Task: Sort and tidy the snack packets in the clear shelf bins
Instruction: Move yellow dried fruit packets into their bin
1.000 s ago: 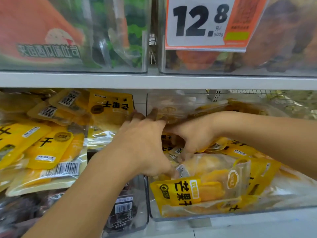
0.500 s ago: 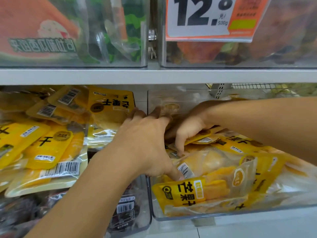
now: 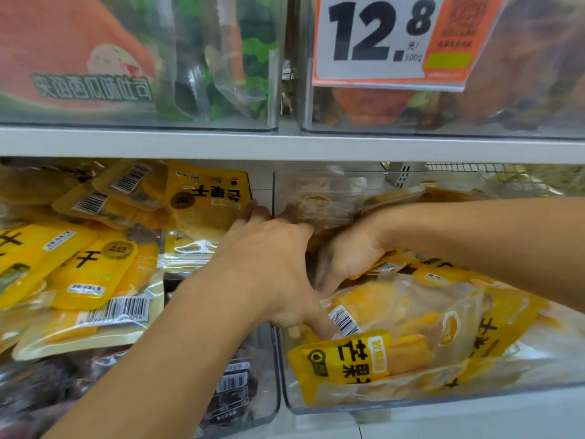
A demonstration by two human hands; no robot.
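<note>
Yellow dried-mango packets fill two clear bins on the lower shelf. In the right bin [image 3: 443, 403] a packet [image 3: 364, 362] with black characters lies against the front wall, on several more. My left hand [image 3: 272, 267] reaches over the divider into this bin, fingers stretched toward the back and thumb pressing down by a barcode. My right hand [image 3: 348, 261] comes in from the right, fingers curled down over the edge of a few yellow packets [image 3: 421, 270] near the top of the pile. Its thumb is hidden.
The left bin [image 3: 266, 391] holds more yellow packets [image 3: 95, 274] piled over dark packets [image 3: 234, 384]. A grey shelf edge [image 3: 285, 145] runs just above my hands, carrying more clear bins [image 3: 136, 58] and an orange price tag [image 3: 380, 39].
My right hand has risen and drawn back slightly, bringing the top yellow packets up with it. My left hand has stayed where it was.
</note>
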